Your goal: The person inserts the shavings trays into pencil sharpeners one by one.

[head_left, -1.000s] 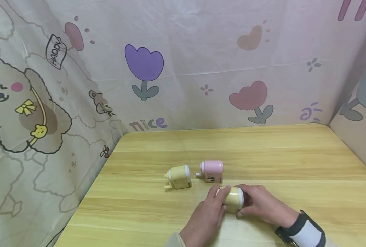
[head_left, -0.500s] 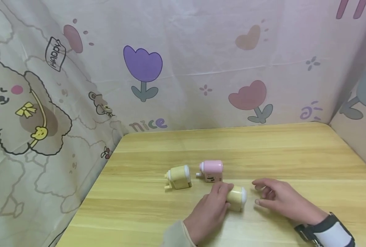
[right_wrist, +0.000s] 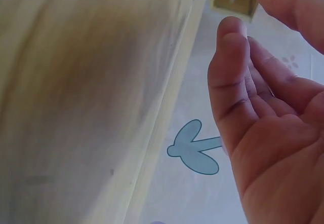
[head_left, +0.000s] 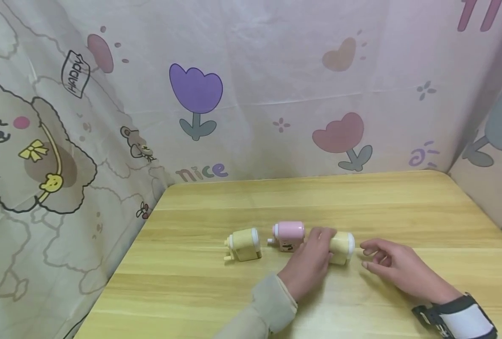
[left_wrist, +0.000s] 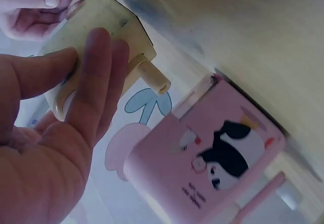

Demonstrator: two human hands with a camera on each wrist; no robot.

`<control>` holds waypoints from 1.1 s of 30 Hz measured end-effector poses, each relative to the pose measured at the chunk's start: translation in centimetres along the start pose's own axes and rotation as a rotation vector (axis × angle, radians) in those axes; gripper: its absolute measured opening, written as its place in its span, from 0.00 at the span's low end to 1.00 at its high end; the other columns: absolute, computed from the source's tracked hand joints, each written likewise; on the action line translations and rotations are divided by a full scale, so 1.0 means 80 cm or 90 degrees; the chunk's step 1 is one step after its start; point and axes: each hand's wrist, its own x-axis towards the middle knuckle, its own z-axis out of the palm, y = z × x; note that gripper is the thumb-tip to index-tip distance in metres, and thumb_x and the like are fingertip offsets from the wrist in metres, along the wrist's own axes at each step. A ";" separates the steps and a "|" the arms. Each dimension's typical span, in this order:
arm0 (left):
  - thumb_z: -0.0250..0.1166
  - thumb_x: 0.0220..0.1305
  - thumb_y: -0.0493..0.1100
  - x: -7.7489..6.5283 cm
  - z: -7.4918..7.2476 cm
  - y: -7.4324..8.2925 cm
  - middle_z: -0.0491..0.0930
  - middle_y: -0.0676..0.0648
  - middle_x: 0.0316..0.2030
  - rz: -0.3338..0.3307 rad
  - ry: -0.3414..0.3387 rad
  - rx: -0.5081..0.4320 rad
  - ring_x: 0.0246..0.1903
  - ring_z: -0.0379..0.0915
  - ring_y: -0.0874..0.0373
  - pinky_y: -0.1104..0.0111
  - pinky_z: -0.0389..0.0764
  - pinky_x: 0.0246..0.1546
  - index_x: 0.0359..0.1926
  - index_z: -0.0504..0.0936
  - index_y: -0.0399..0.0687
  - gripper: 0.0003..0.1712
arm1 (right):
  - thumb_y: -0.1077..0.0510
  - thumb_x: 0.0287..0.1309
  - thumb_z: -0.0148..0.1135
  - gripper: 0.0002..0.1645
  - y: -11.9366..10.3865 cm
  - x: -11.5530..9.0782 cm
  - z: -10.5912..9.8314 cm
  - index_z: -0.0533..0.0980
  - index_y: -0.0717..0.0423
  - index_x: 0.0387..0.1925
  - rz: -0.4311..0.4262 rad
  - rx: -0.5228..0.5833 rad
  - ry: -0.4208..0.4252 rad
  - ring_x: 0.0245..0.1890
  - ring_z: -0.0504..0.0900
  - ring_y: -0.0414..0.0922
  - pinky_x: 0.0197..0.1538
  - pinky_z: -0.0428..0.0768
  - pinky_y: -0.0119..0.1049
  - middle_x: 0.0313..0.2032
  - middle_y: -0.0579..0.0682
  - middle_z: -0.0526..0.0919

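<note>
My left hand (head_left: 310,261) grips a pale yellow crank pencil sharpener (head_left: 341,248) by its crank end; its white-rimmed face points right. In the left wrist view, thumb and fingers wrap this sharpener (left_wrist: 104,19), its peg-like crank handle (left_wrist: 154,77) sticking out past them. My right hand (head_left: 397,263), fingers loosely bent and holding nothing, hovers just right of it. Immediately left of my left hand stands a pink pencil sharpener (head_left: 290,230), a black-and-white cartoon animal printed on its side. Farther left is another yellow pencil sharpener (head_left: 244,245), crank facing left.
All this is on a wood-grain table (head_left: 183,301). A printed cloth (head_left: 268,70) hangs behind the table's back edge and along both sides. A dark wrist strap (head_left: 454,315) is around my right wrist.
My right hand has let go of the held yellow sharpener and drawn off to the right. My left hand has moved that sharpener back and right, beside the pink one. The other two sharpeners stay put.
</note>
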 end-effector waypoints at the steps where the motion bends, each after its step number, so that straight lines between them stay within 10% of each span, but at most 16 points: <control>1: 0.57 0.67 0.41 0.003 0.002 0.000 0.70 0.47 0.56 -0.002 -0.003 -0.005 0.40 0.75 0.63 0.79 0.73 0.39 0.66 0.63 0.53 0.28 | 0.45 0.56 0.65 0.25 0.001 0.000 0.000 0.76 0.52 0.51 0.002 0.004 0.000 0.32 0.76 0.34 0.34 0.78 0.33 0.35 0.38 0.80; 17: 0.57 0.67 0.43 0.015 0.013 0.001 0.69 0.50 0.56 -0.051 -0.020 -0.011 0.29 0.72 0.66 0.79 0.70 0.27 0.67 0.61 0.60 0.29 | 0.43 0.55 0.65 0.27 0.001 0.002 0.002 0.75 0.54 0.52 0.029 0.002 -0.036 0.34 0.76 0.34 0.36 0.78 0.33 0.42 0.43 0.81; 23: 0.56 0.68 0.47 0.007 0.015 0.003 0.56 0.41 0.69 -0.084 -0.030 -0.003 0.31 0.75 0.59 0.76 0.72 0.25 0.74 0.46 0.67 0.40 | 0.47 0.58 0.63 0.25 0.000 0.001 -0.001 0.74 0.55 0.53 0.014 -0.010 -0.034 0.35 0.77 0.33 0.37 0.78 0.33 0.40 0.41 0.81; 28: 0.54 0.70 0.52 0.000 -0.012 0.004 0.70 0.45 0.59 -0.051 0.036 0.027 0.40 0.75 0.60 0.74 0.76 0.35 0.72 0.58 0.57 0.32 | 0.50 0.61 0.62 0.16 -0.007 0.004 -0.017 0.77 0.54 0.46 -0.013 -0.059 0.041 0.32 0.76 0.33 0.35 0.78 0.33 0.34 0.38 0.80; 33: 0.52 0.71 0.48 0.002 -0.051 -0.015 0.75 0.54 0.35 0.034 0.166 0.064 0.31 0.67 0.67 0.82 0.68 0.31 0.45 0.77 0.48 0.11 | 0.51 0.62 0.60 0.04 -0.022 0.018 -0.029 0.76 0.46 0.36 -0.057 -0.111 0.147 0.27 0.73 0.32 0.30 0.76 0.32 0.28 0.36 0.76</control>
